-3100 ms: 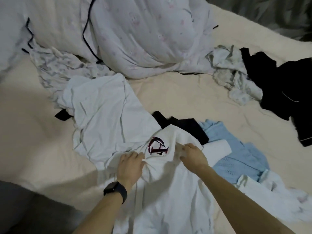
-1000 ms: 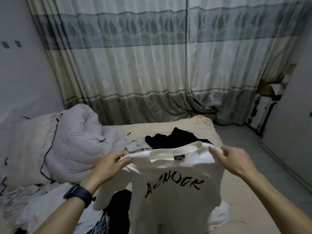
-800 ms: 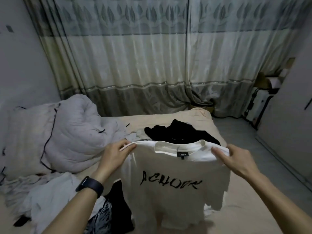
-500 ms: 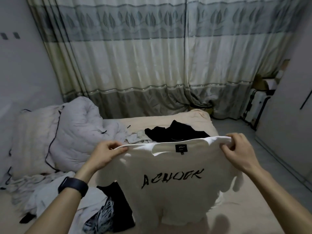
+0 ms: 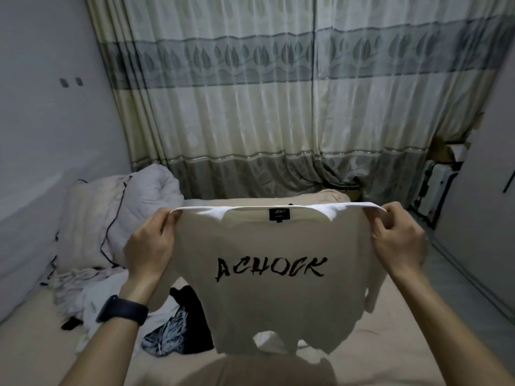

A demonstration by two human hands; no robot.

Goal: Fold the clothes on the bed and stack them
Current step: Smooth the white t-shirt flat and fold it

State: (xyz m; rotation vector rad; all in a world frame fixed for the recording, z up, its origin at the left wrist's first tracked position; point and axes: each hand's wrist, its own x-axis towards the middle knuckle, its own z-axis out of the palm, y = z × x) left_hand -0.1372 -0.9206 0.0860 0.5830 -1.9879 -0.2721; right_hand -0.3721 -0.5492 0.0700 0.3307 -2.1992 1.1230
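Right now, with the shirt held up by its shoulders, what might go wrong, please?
The white T-shirt hangs from pinches at its shoulders by the left hand and right hand; if either grip slips, it may drop crumpled. Laid straight down, it could bunch over the black garment on the bed.

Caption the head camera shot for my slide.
Left hand and right hand hold a white ACHOCK T-shirt by its shoulders above the bed.
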